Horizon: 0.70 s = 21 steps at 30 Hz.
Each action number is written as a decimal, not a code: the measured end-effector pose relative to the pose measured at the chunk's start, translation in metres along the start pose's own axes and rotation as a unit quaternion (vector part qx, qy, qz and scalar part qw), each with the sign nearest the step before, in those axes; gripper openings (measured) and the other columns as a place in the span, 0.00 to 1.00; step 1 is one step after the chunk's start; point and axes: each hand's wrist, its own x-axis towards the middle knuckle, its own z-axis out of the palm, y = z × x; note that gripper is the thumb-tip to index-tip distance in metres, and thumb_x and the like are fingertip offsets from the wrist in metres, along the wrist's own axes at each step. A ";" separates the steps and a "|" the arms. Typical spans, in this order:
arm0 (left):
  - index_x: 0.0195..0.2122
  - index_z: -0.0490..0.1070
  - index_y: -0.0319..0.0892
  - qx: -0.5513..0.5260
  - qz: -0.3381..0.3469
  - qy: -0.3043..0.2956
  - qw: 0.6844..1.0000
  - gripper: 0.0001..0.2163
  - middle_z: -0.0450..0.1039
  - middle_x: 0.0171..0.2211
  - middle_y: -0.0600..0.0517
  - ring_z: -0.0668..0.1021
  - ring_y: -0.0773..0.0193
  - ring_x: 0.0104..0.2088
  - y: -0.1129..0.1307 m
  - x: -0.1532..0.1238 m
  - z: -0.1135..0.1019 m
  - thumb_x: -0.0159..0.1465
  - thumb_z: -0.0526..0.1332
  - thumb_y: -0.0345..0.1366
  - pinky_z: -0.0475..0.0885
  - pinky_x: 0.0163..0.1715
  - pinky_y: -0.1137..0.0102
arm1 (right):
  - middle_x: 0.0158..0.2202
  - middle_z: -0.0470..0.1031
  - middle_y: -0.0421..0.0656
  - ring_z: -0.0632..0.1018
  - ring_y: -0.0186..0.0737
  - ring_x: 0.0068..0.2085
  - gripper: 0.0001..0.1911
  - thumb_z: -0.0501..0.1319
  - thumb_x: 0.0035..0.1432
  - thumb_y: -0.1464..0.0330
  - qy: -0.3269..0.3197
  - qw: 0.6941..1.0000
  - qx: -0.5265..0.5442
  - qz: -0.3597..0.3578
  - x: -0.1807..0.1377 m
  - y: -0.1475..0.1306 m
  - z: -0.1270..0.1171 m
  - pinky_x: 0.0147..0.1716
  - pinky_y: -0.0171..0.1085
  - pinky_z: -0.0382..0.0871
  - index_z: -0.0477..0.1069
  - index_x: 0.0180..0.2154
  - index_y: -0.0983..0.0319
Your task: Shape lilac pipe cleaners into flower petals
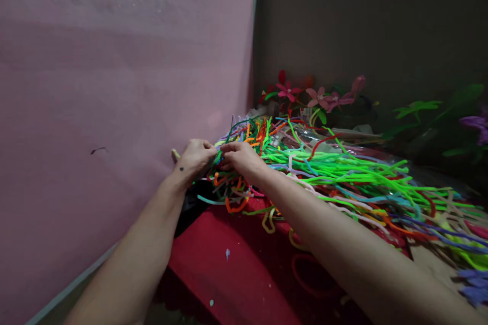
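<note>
My left hand is closed at the left end of a tangled heap of pipe cleaners, close to the wall. What its fingers hold is hidden. A pale yellow tip shows just behind that hand. Beside it, my right hand has its fingers bent together among the multicoloured stems, almost touching the left fingertips. Whatever lies between those fingers is too small to make out. Orange, green, blue and white pipe cleaners hang in loops under the hands.
A pink wall rises close on the left. Red cloth covers the table, with small scraps on it. Pink pipe-cleaner flowers stand behind the heap. A green one and purple petals are at the right.
</note>
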 end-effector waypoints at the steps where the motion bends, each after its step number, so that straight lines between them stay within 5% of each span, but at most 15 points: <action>1: 0.18 0.71 0.38 -0.011 -0.008 -0.009 1.000 0.07 0.63 0.11 0.56 0.67 0.68 0.15 0.003 -0.003 -0.002 0.48 0.62 0.36 0.58 0.15 0.74 | 0.20 0.70 0.38 0.72 0.32 0.23 0.10 0.55 0.46 0.82 0.004 1.000 0.015 0.017 0.001 0.001 -0.001 0.27 0.33 0.69 0.70 0.26 0.64; 12: 0.30 0.75 0.39 -0.107 0.097 -0.143 0.979 0.09 0.75 0.33 0.48 0.76 0.60 0.35 0.014 -0.016 0.002 0.50 0.62 0.37 0.71 0.38 0.67 | 0.10 0.61 0.35 0.65 0.29 0.14 0.08 0.55 0.49 0.79 0.072 0.977 0.125 0.159 0.008 -0.001 -0.003 0.16 0.29 0.66 0.63 0.21 0.65; 16: 0.47 0.71 0.39 0.040 0.183 -0.084 0.979 0.19 0.73 0.42 0.46 0.73 0.58 0.42 0.007 -0.011 0.014 0.52 0.56 0.31 0.68 0.45 0.61 | 0.11 0.59 0.33 0.63 0.27 0.13 0.09 0.52 0.54 0.78 0.049 0.969 0.147 0.192 0.004 -0.005 -0.015 0.14 0.26 0.60 0.61 0.23 0.65; 18: 0.50 0.69 0.41 0.156 0.246 -0.064 0.954 0.22 0.68 0.50 0.46 0.67 0.55 0.51 0.001 -0.007 0.024 0.53 0.54 0.29 0.60 0.54 0.57 | 0.11 0.56 0.32 0.58 0.25 0.11 0.11 0.51 0.55 0.78 0.021 0.967 0.152 0.204 0.001 -0.007 -0.018 0.11 0.25 0.53 0.60 0.22 0.64; 21: 0.52 0.68 0.41 0.206 0.254 -0.067 0.943 0.21 0.62 0.55 0.43 0.61 0.51 0.56 -0.010 0.000 0.040 0.56 0.53 0.29 0.55 0.56 0.53 | 0.09 0.50 0.30 0.50 0.25 0.10 0.13 0.48 0.56 0.78 -0.020 0.964 0.153 0.215 -0.003 -0.006 -0.017 0.09 0.25 0.43 0.59 0.21 0.64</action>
